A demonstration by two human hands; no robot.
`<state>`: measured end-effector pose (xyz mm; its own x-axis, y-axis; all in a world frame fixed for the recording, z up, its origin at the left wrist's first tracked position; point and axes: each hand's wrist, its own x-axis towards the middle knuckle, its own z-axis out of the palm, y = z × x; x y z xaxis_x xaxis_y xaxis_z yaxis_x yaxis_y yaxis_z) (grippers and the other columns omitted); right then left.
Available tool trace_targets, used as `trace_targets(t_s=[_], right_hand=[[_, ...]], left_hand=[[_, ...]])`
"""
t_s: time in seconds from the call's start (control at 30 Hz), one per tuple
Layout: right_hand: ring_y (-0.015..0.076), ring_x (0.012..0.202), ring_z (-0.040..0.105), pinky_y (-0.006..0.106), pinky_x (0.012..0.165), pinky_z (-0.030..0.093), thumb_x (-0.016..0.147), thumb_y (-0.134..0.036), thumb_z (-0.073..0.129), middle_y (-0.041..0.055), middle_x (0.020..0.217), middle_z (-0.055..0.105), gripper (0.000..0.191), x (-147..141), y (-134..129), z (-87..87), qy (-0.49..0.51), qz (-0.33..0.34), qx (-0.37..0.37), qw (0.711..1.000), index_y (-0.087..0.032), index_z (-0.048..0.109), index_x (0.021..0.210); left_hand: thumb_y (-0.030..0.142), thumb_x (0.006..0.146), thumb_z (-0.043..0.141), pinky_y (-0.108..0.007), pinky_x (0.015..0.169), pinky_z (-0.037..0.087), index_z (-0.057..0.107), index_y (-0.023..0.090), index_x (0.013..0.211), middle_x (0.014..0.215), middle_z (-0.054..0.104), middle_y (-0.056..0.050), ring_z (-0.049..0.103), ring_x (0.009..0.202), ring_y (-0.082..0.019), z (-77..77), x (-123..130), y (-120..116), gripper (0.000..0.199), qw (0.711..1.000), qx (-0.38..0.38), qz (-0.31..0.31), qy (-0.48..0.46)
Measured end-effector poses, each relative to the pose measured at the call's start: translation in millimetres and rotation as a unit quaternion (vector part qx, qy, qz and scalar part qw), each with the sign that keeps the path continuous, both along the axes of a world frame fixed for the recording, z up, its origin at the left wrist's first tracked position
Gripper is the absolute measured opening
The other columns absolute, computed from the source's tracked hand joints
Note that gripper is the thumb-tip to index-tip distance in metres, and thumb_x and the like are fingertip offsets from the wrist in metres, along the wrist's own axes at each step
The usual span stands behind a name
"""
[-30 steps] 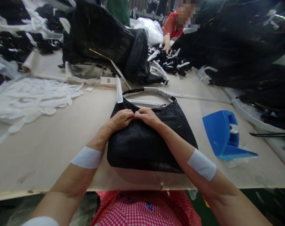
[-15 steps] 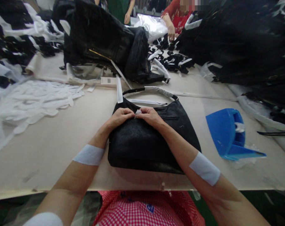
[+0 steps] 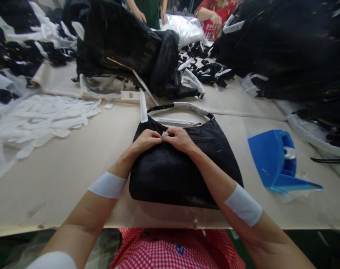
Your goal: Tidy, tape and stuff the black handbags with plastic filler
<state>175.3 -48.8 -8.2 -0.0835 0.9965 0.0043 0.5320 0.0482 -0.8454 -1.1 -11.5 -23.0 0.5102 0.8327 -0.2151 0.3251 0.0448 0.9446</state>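
A black handbag [image 3: 170, 175] lies on the table in front of me, its base towards me. Its strap [image 3: 190, 107], partly wrapped in white, arches at the far side. Over the bag's upper part, my left hand [image 3: 147, 139] is closed, thumb and fingertips pinched together; what they grip is hidden. Almost touching it, my right hand [image 3: 179, 139] pinches a small whitish translucent scrap [image 3: 164, 134] that pokes up between the two hands. A white strip [image 3: 143, 106] stands out from the bag's far left corner. White patches wrap both my forearms.
A blue dustpan-like holder [image 3: 266, 157] stands at the right. White strips [image 3: 46, 116] are heaped at the left. Black bags [image 3: 122, 45] are piled beyond, with a bigger black pile [image 3: 279, 56] at the far right. Two people work across the table [image 3: 60, 179].
My hands stay pinched at nearly the same spot on the bag. The view has shifted slightly. Across the table, one person's hand has lifted from the small black pieces.
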Motion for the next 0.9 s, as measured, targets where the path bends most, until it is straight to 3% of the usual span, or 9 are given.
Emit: trace_targets(t_s=[0.13,0.23,0.4,0.6,0.77,0.9], right_hand=[[0.0150,0.071,0.058,0.026,0.069,0.044,0.068,-0.028,0.069,0.0004,0.075,0.067,0.020,8.5,-2.6,5.3,0.140,0.056,-0.093,0.984,-0.017,0.071,0.084],[0.0151,0.078,0.062,0.026,0.076,0.047,0.066,-0.033,0.075,0.0011,0.083,0.071,0.029,13.7,-3.6,6.3,0.226,0.091,-0.122,0.962,-0.017,0.073,0.090],[0.0129,0.069,0.057,0.026,0.070,0.043,0.069,-0.044,0.075,-0.0009,0.074,0.067,0.031,5.7,1.8,-2.3,0.197,0.052,-0.086,0.975,-0.016,0.072,0.082],[0.0132,0.067,0.053,0.026,0.065,0.039,0.076,-0.038,0.069,-0.0007,0.068,0.063,0.020,-4.4,6.6,-6.7,0.035,-0.008,0.007,0.999,-0.018,0.069,0.073],[0.0131,0.070,0.056,0.025,0.069,0.043,0.074,-0.041,0.070,-0.0002,0.077,0.067,0.030,8.2,1.1,-4.8,0.147,0.031,-0.071,0.986,-0.015,0.070,0.090],[0.0143,0.075,0.059,0.026,0.073,0.044,0.078,-0.040,0.067,0.0018,0.083,0.071,0.031,13.7,-3.3,-3.6,0.140,0.064,-0.114,0.981,-0.014,0.075,0.092]], left_hand=[[0.027,0.059,0.057,-0.024,0.054,0.032,0.067,0.014,0.065,0.059,0.055,0.002,0.046,0.058,-0.012,5.6,1.7,-5.7,0.017,0.999,0.043,0.002,0.012],[0.030,0.060,0.057,-0.024,0.054,0.031,0.066,0.014,0.070,0.061,0.055,0.002,0.045,0.058,-0.011,8.7,-1.5,-7.9,0.021,0.999,0.025,-0.020,-0.007],[0.031,0.062,0.058,-0.023,0.055,0.033,0.068,0.013,0.079,0.062,0.057,0.003,0.047,0.056,-0.011,6.3,-3.7,-5.3,0.027,0.999,-0.003,-0.052,-0.010],[0.029,0.065,0.057,-0.028,0.068,0.045,0.071,0.013,0.075,0.071,0.067,-0.001,0.061,0.073,-0.019,0.5,0.9,-4.2,0.024,0.993,0.103,-0.045,0.025],[0.040,0.073,0.065,-0.032,0.080,0.051,0.074,0.014,0.098,0.092,0.074,-0.005,0.066,0.088,-0.022,13.6,-15.2,-2.7,0.037,0.996,0.046,-0.081,-0.003],[0.036,0.080,0.060,-0.035,0.086,0.053,0.072,0.015,0.107,0.104,0.074,-0.008,0.067,0.093,-0.021,37.1,-36.1,4.3,0.037,0.997,0.076,-0.004,-0.017]])
